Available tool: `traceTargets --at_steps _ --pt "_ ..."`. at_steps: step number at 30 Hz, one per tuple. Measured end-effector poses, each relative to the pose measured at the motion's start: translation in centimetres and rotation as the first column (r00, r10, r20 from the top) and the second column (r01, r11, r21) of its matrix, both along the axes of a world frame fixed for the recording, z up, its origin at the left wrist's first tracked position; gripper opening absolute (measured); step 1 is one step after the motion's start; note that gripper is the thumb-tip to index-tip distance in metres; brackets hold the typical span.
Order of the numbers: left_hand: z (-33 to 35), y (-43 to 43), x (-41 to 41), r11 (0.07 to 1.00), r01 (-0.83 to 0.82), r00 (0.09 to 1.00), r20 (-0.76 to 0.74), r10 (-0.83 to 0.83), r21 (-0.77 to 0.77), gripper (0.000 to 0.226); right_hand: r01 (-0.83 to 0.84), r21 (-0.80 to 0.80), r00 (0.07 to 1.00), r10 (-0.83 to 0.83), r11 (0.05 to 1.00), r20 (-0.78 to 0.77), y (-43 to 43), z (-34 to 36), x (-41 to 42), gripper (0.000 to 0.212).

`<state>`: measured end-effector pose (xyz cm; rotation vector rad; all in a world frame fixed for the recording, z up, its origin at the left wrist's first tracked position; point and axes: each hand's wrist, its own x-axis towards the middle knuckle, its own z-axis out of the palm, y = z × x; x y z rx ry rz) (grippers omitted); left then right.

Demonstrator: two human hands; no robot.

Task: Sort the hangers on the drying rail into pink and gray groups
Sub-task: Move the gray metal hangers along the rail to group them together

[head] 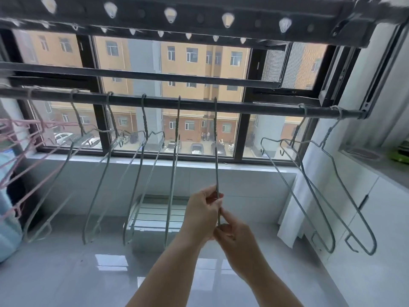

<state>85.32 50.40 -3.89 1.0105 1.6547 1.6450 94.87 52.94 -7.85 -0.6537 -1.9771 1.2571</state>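
Note:
A dark drying rail (243, 106) runs across in front of the window. Several gray wire hangers (141, 165) hang along its middle, and two more gray hangers (314, 187) hang near its right end. Several pink hangers (20, 138) are bunched at the far left. One gray hanger (216, 156) hangs edge-on at the centre, its hook over the rail. My left hand (203, 214) pinches its lower part from the left. My right hand (232, 238) grips its bottom end just below.
A second rail (137, 74) and a perforated rack bar (177, 16) with white clips sit above. A folded white rack (155, 216) leans under the window sill. A white cabinet and counter (365, 196) stand at the right, light blue fabric (6, 218) at the left edge.

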Motion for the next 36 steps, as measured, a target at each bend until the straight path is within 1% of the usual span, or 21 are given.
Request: traceTargets --at_steps 6,8,9,10,11,12,13,14,15,16,17,18,19,20,22,23,24,26,28,31,36 --pt "-0.7 0.1 0.0 1.0 -0.013 1.0 -0.018 0.013 -0.002 0.037 0.024 -0.015 1.0 -0.024 1.0 -0.002 -0.5 -0.3 -0.1 0.036" --pt "-0.8 0.2 0.2 1.0 -0.026 0.999 -0.026 0.025 -0.004 0.034 0.035 -0.052 0.999 -0.036 0.998 -0.014 -0.7 -0.2 -0.1 0.034" --pt "-0.8 0.3 0.3 1.0 -0.03 0.999 -0.04 0.03 -0.006 0.028 0.039 -0.082 0.999 -0.041 0.996 -0.021 -0.8 -0.2 0.0 0.033" --pt "-0.9 0.3 0.4 0.999 -0.038 0.997 -0.064 0.037 -0.017 0.024 0.041 -0.117 0.998 -0.045 0.992 -0.032 -0.9 -0.1 0.2 0.031" --pt "-0.8 0.4 0.5 0.998 -0.057 0.993 -0.103 0.053 -0.036 0.026 0.05 -0.135 0.998 -0.054 0.99 -0.029 -0.9 -0.1 0.6 0.03" --pt "-0.9 0.4 0.6 0.996 -0.078 0.986 -0.149 0.07 -0.048 0.029 0.102 -0.1 0.995 -0.102 0.99 0.004 -0.7 0.0 1.2 0.032" --pt "-1.0 0.4 0.7 0.993 -0.103 0.97 -0.227 0.087 -0.059 0.03 0.203 -0.005 0.979 -0.202 0.979 0.036 -0.3 0.1 2.0 0.036" --pt "-1.1 0.4 1.0 0.988 -0.139 0.94 -0.324 0.11 -0.068 0.033 0.331 0.128 0.941 -0.337 0.935 0.026 0.2 0.5 3.1 0.037" --pt "-1.0 0.4 1.4 0.982 -0.177 0.9 -0.415 0.132 -0.072 0.039 0.465 0.269 0.88 -0.474 0.843 -0.037 0.7 1.1 4.4 0.035" --pt "-0.9 0.5 2.0 0.977 -0.208 0.863 -0.479 0.163 -0.043 0.047 0.579 0.382 0.801 -0.589 0.72 -0.105 1.4 1.6 5.8 0.033" --pt "-0.5 0.6 2.7 0.978 -0.21 0.838 -0.516 0.181 0.002 0.053 0.652 0.447 0.725 -0.676 0.612 -0.133 2.2 2.0 7.2 0.034" --pt "-0.2 0.9 3.5 0.982 -0.183 0.827 -0.533 0.177 0.042 0.055 0.688 0.475 0.665 -0.738 0.548 -0.111 3.2 2.2 8.5 0.036" --pt "0.1 1.5 4.4 0.99 -0.131 0.831 -0.538 0.141 0.058 0.054 0.694 0.469 0.633 -0.774 0.546 -0.035 4.1 2.3 9.7 0.04" --pt "0.3 2.1 5.4 0.997 -0.064 0.834 -0.547 0.076 0.041 0.051 0.683 0.409 0.632 -0.77 0.605 0.083 4.9 2.2 10.6 0.042" --pt "0.4 3.6 7.4 0.995 0.051 0.823 -0.561 -0.09 -0.085 0.045 0.638 0.183 0.699 -0.663 0.748 0.27 5.8 1.8 11.7 0.04" --pt "0.4 4.4 8.4 0.982 0.092 0.817 -0.551 -0.169 -0.165 0.044 0.603 0.104 0.737 -0.603 0.791 0.306 5.9 1.5 11.8 0.036" --pt "0.3 5.2 9.2 0.963 0.127 0.813 -0.531 -0.238 -0.237 0.045 0.575 0.078 0.762 -0.567 0.815 0.312 5.9 1.1 11.8 0.033" --pt "-0.1 6.6 10.4 0.929 0.174 0.816 -0.48 -0.322 -0.326 0.046 0.53 0.075 0.803 -0.528 0.845 0.276 5.8 0.7 11.7 0.025" --pt "-0.3 7.6 11.1 0.916 0.213 0.855 -0.388 -0.342 -0.34 0.046 0.476 0.065 0.853 -0.479 0.877 0.207 5.4 0.7 11.6 0.021" --pt "-0.6 8.3 11.7 0.938 0.247 0.928 -0.219 -0.301 -0.243 0.041 0.43 0.055 0.892 -0.433 0.901 0.128 5.3 1.0 11.5 0.021" --pt "-1.2 8.0 11.6 0.966 0.239 0.97 -0.017 -0.242 -0.103 0.035 0.398 0.012 0.915 -0.397 0.917 0.066 5.0 0.5 11.4 0.031"
